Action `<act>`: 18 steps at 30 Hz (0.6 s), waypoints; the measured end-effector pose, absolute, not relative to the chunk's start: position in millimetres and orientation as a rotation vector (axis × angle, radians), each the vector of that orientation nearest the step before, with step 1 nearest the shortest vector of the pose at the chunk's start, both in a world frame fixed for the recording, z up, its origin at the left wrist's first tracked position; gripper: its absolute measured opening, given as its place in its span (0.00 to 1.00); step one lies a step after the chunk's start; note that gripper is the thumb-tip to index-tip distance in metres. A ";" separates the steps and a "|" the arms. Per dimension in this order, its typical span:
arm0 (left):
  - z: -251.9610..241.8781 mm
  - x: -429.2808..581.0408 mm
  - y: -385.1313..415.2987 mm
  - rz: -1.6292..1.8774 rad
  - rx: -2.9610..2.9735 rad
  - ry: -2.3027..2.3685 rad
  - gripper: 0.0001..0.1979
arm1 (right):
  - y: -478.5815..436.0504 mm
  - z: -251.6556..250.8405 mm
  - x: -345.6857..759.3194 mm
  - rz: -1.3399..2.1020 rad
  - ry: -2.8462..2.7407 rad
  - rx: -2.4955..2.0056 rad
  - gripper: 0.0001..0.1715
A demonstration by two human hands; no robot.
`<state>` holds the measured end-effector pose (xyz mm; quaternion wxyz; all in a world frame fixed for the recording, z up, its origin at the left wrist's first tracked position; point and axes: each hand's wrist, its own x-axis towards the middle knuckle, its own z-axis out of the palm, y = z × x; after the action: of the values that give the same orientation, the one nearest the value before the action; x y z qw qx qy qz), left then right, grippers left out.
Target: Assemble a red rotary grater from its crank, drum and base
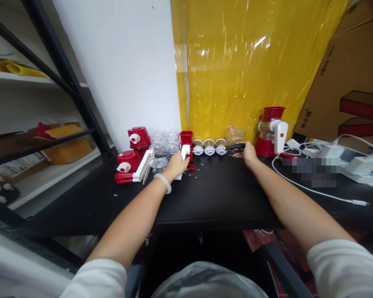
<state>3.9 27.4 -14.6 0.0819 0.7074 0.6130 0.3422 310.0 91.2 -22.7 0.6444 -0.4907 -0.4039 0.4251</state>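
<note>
My left hand (176, 165), with a pale bangle on the wrist, grips a white handle part (184, 154) that joins a red housing (186, 138) on the black table (211, 194). My right hand (248, 154) holds a black and yellow screwdriver (234, 146) lying along the table's back. Between the hands stand three round metal drum blades (209, 147) in a row. Small screws (196, 170) lie scattered near my left hand.
Two red and white grater bodies (133, 159) and clear plastic cups (165, 145) sit at the left. An assembled red grater (271, 131) and a clear cup (234, 134) stand at the right. White chargers and cables (335, 165) lie farther right, below cardboard boxes (348, 82). Yellow film (245, 62) hangs behind.
</note>
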 end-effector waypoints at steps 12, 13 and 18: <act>-14.5 1.0 30.4 1.029 2.085 1.863 0.13 | 88.6 -22.2 306.2 0.997 -0.988 -1.015 0.09; -14.0 1.5 30.0 1.031 2.087 1.860 0.13 | 90.7 -24.5 307.1 0.980 -0.992 -1.018 0.11; -13.2 3.4 29.2 1.052 2.095 1.851 0.13 | 97.0 -33.1 313.7 0.777 -1.104 -1.050 0.28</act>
<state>3.4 29.2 -13.2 0.0774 0.6992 0.6179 0.3512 313.7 97.0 -33.1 0.6562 -0.4632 -0.4871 0.3428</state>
